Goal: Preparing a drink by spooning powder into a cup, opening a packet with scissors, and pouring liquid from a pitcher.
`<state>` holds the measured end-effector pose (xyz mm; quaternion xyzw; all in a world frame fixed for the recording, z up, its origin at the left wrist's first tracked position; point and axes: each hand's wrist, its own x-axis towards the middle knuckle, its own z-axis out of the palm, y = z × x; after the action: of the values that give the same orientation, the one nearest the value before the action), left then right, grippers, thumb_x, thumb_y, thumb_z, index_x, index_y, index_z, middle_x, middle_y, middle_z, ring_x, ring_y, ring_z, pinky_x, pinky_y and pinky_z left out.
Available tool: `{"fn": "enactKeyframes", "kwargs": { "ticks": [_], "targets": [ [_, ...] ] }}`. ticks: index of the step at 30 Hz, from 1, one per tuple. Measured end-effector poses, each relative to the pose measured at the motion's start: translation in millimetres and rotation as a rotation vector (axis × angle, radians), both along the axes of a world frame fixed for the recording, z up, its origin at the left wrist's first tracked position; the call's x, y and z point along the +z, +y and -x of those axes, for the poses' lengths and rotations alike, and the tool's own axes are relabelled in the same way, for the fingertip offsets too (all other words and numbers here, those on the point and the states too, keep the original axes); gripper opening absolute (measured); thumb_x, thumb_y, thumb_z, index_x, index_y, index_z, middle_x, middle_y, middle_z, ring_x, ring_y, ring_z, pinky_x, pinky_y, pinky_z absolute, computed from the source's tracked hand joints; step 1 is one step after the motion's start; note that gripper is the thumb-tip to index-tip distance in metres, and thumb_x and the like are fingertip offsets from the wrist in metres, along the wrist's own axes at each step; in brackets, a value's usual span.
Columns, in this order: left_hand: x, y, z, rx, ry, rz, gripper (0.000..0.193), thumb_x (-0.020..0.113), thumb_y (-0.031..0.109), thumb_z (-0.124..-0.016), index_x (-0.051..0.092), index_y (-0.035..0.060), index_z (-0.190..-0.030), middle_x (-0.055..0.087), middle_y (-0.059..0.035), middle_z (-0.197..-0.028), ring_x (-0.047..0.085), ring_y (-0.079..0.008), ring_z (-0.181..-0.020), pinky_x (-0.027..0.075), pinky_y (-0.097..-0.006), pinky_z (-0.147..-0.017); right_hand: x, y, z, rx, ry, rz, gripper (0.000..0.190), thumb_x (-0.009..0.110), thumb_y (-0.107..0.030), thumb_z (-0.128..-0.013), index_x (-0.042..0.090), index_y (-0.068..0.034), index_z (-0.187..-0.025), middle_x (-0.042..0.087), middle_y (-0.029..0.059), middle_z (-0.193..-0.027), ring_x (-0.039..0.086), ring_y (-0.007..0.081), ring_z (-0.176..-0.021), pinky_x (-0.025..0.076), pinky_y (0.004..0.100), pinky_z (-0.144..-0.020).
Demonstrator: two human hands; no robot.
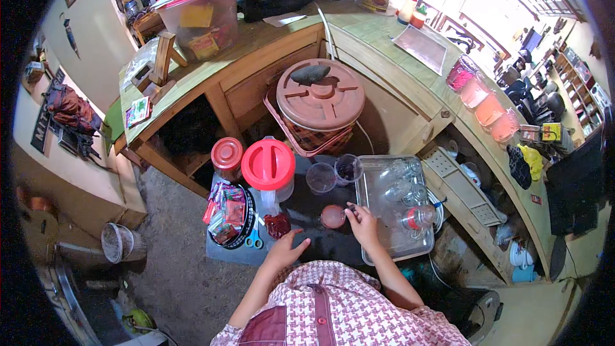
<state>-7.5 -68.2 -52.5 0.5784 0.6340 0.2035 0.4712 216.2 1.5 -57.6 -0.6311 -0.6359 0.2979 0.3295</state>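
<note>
A small round cup of cloudy pink liquid [332, 216] stands on the dark table [307, 245]. The fingers of my right hand [361, 223] are pinched at its right side, seemingly on a handle; the detail is too small to be sure. My left hand [288, 249] is held low with fingers apart and nothing in it, just in front of a dark red plastic bag [277, 226]. Behind that bag is a clear pitcher with a red lid [268, 164]. Two clear plastic cups [321, 178] stand behind the pink cup, the right one with dark contents.
Left are a black basket of sachets [233, 214], blue scissors [254, 239] and a red-lidded jar [227, 158]. On the right, a metal tray [384, 247] carries several glass bottles or jars [418, 218]. A lidded plaid cooler [319, 96] with a stone on top stands behind, before the wooden counter [274, 65].
</note>
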Motion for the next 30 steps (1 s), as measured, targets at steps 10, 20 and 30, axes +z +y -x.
{"fn": "enactKeyframes", "kwargs": {
  "ticks": [10,20,30],
  "targets": [
    [-17,23,-12,-0.224,0.151,0.108,0.064,0.049,0.05,-0.079,0.041,0.0009,-0.119,0.05,-0.0247,-0.11,0.048,-0.035,-0.104,0.039,-0.0363,-0.087,5,6,-1,0.376,-0.272,-0.257,0.014,0.051,-0.013,-0.078,0.062,-0.006,-0.085,0.058,0.0076,-0.085,0.056,0.0247,-0.083,0.046,0.0348,-0.072],
    [-56,28,-15,-0.397,0.075,0.209,0.076,0.046,0.059,-0.075,0.037,0.0005,-0.123,0.046,-0.0262,-0.116,0.046,-0.0349,-0.108,0.037,-0.0357,-0.091,9,-8,5,0.417,-0.235,-0.267,0.013,0.053,-0.013,-0.078,0.061,-0.004,-0.082,0.06,0.0099,-0.078,0.056,0.0249,-0.077,0.045,0.0344,-0.068],
    [-71,25,-25,-0.521,0.145,0.402,0.08,0.04,0.067,-0.073,0.031,0.0103,-0.129,0.036,-0.0253,-0.126,0.028,-0.0372,-0.122,0.023,-0.0384,-0.1,16,0,2,0.434,-0.471,-0.193,0.015,0.052,-0.016,-0.077,0.062,-0.007,-0.084,0.061,0.0059,-0.081,0.055,0.0202,-0.078,0.046,0.0321,-0.068]
  ]
}}
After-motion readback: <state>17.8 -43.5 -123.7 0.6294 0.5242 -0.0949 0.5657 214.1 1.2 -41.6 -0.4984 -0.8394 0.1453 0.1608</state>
